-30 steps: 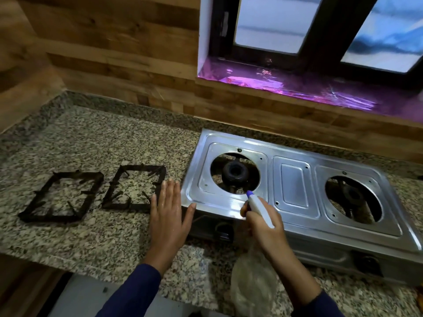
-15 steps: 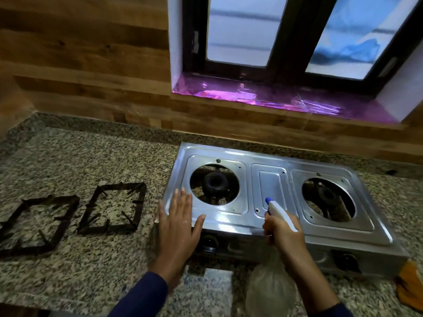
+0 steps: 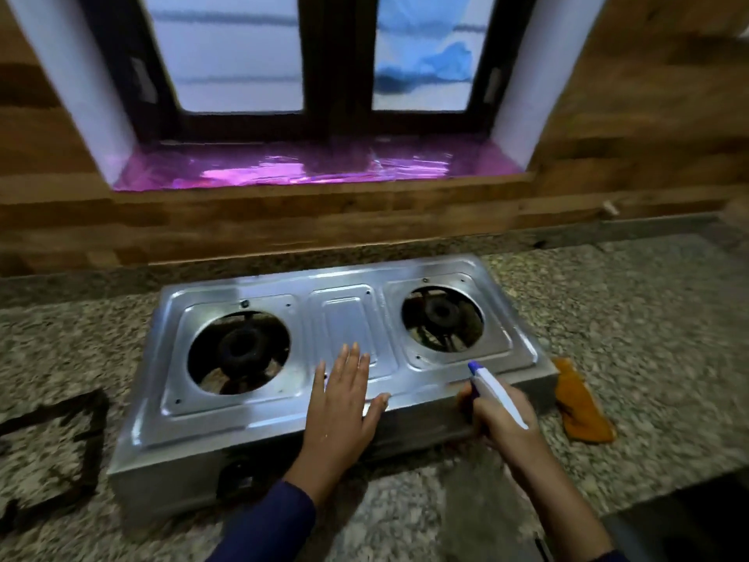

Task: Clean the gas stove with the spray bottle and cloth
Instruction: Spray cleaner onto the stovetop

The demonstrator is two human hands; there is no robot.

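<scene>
A steel two-burner gas stove (image 3: 348, 318) lies on the speckled granite counter, its pan supports taken off. My left hand (image 3: 342, 403) rests flat, fingers straight, on the stove's front middle between the two burner holes. My right hand (image 3: 500, 419) grips a spray bottle (image 3: 496, 389) with a white head and blue nozzle, held at the stove's front right edge and aimed toward the right burner (image 3: 441, 316). The bottle's body is hidden below my hand. An orange cloth (image 3: 579, 407) lies on the counter just right of the stove.
One black pan support (image 3: 52, 448) lies on the counter at the left edge of view. A wood-panelled wall and a window with a purple-lined sill (image 3: 316, 164) stand behind the stove. The counter's front edge runs near my forearms.
The view has swung right. My left hand slid right along the stove front, from beside the left burner to the middle panel. My right hand carried the spray bottle right, toward the right burner.
</scene>
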